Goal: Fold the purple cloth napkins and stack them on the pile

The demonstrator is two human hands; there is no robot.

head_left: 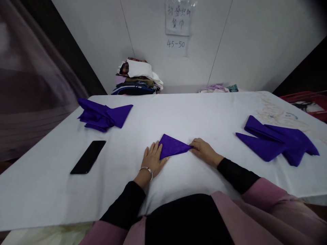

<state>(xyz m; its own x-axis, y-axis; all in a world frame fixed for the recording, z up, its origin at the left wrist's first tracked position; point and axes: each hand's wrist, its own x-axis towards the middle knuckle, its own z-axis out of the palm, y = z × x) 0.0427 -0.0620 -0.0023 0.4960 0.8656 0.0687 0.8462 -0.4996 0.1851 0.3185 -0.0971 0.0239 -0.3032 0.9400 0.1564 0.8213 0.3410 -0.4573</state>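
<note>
A purple cloth napkin (173,145), folded into a triangle, lies on the white tablecloth between my hands. My left hand (153,157) rests flat on its left edge, fingers stretched out, with a bracelet at the wrist. My right hand (203,150) pinches the napkin's narrow right tip between thumb and fingers. Farther left lies a folded purple napkin (104,115) with a pointed end. On the right is another folded purple napkin (278,139) with several points.
A black phone (88,157) lies left of my left hand. Beyond the table's far edge are a stack of folded clothes (139,76) and a low pile of cloth (217,88). Handwritten signs (178,18) hang on the wall. A red basket (309,102) stands at the far right.
</note>
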